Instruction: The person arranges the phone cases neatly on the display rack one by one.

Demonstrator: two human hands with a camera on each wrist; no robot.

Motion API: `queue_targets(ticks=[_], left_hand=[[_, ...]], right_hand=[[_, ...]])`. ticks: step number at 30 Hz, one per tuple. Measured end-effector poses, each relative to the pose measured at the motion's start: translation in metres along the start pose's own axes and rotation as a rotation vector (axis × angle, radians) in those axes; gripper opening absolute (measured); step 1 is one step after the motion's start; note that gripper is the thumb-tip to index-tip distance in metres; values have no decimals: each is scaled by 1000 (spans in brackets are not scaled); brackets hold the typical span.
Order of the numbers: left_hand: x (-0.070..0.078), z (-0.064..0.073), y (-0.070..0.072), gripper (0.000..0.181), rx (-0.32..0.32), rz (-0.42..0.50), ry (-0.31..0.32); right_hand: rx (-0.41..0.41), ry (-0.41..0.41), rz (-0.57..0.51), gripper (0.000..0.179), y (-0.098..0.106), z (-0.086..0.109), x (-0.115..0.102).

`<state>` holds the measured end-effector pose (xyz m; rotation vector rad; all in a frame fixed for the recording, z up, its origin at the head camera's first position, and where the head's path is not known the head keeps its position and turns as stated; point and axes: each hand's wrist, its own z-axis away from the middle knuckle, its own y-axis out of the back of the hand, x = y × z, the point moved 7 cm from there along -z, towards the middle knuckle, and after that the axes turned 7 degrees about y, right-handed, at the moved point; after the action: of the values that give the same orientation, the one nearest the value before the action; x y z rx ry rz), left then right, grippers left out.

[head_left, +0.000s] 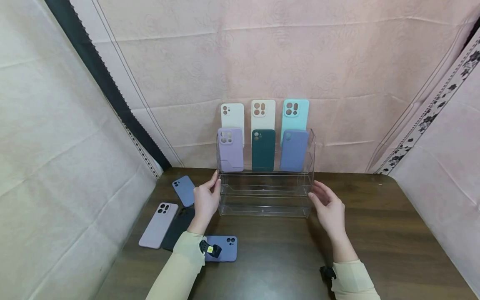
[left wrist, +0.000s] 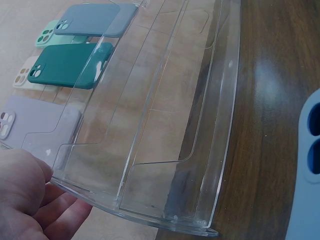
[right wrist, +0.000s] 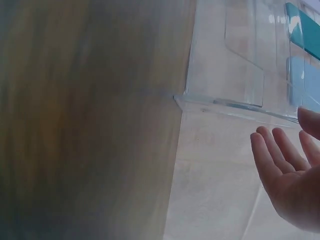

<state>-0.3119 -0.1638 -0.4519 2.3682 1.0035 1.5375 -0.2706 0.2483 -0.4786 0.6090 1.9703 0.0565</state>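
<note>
A clear tiered display stand (head_left: 264, 200) stands on the table, its upper tiers holding upright phone cases. A lilac case (head_left: 231, 150), a dark green case (head_left: 263, 150) and a blue case (head_left: 294, 151) form the front row. Behind them rise a pale mint case (head_left: 232, 114), a cream case (head_left: 263, 112) and a turquoise case (head_left: 295, 112). My left hand (head_left: 207, 198) grips the stand's left side edge, thumb near the rim and fingers on the outer face (left wrist: 30, 200). Beside the right side, my right hand (head_left: 330, 210) has loosely extended fingers; the thumb is at the edge (right wrist: 310, 122).
Left of the stand lie a blue case (head_left: 184, 191), a pale lilac-grey case (head_left: 158, 225) and a dark case (head_left: 179, 228) partly under the left arm. Another blue case (head_left: 226, 248) lies by the left wrist. A cloth backdrop (head_left: 262, 62) hangs behind the table (head_left: 270, 258).
</note>
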Motion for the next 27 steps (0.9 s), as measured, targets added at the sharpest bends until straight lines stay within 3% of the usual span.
queue_targets(ticks=[12, 22, 27], left_hand=[[0, -1, -1, 35, -1, 4, 1], [0, -2, -1, 35, 3, 7, 3], [-6, -3, 0, 37, -45, 45, 47]], right_hand=[[-38, -32, 121, 47, -2, 1, -2], [-46, 4, 179, 36, -3, -1, -7], [-68, -13, 191, 36, -4, -1, -7]])
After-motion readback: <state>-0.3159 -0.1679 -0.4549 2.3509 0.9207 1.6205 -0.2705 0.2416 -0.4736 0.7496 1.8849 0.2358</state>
